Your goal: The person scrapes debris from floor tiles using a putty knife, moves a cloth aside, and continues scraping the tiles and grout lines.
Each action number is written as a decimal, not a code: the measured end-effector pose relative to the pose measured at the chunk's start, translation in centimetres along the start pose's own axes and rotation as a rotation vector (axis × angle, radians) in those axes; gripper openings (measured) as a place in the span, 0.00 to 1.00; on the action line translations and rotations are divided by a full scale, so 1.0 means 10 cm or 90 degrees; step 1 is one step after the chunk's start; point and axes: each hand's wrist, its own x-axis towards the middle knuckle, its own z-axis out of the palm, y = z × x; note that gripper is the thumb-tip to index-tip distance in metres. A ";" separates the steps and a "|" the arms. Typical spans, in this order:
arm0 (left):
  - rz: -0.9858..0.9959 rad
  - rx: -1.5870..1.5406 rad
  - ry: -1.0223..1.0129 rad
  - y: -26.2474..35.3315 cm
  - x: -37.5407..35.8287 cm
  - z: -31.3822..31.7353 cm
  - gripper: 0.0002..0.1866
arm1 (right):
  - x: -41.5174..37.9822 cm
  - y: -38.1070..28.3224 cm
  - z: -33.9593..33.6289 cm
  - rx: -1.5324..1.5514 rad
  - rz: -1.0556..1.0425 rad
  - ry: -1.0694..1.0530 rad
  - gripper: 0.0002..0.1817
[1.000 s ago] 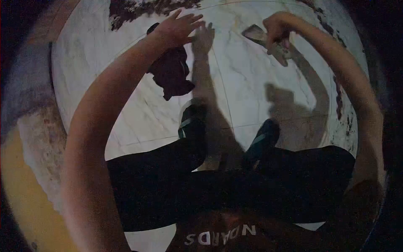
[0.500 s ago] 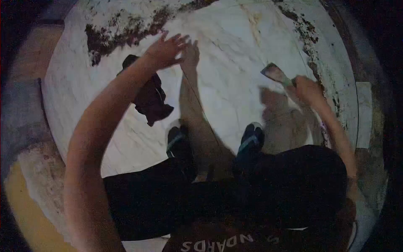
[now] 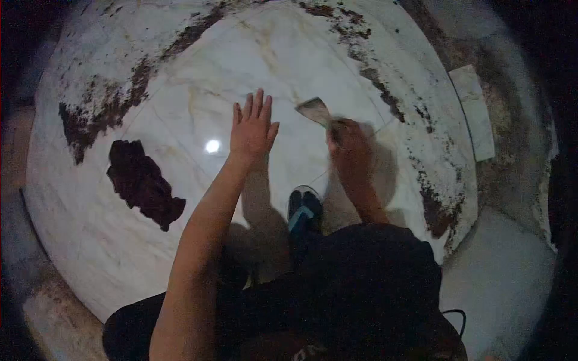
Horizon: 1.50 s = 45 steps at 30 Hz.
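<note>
My left hand [image 3: 251,133] is open over the pale marble-patterned floor [image 3: 180,114], palm down with its fingers stretched forward. To its right, my right hand [image 3: 350,144] is closed round the handle of a putty knife [image 3: 315,112]. The knife's wide flat blade points away from me and to the left, close over the bare floor. A crumpled dark cloth [image 3: 144,185] lies on the floor left of my left forearm.
Dark crumbly dirt [image 3: 111,111] runs in a band at the far left. More dirt [image 3: 380,90] trails down the right side. My foot in a dark sandal [image 3: 303,210] stands between my arms. A pale slab piece [image 3: 472,114] lies beyond the right edge.
The view has shifted. My left hand has come down flat with fingers forward, away from the cloth. My right hand has brought the putty knife leftward, nearer the left hand.
</note>
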 end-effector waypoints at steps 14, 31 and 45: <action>-0.101 -0.042 0.144 -0.05 -0.28 0.20 0.38 | 0.02 -0.42 0.02 -0.013 0.105 0.002 0.14; -0.099 -0.041 0.161 -0.08 -0.29 0.23 0.39 | 0.22 -0.46 0.23 -0.006 0.140 -0.054 0.09; -0.099 -0.045 0.161 -0.06 -0.29 0.20 0.37 | 0.29 -0.56 -0.06 -0.077 0.163 -0.151 0.12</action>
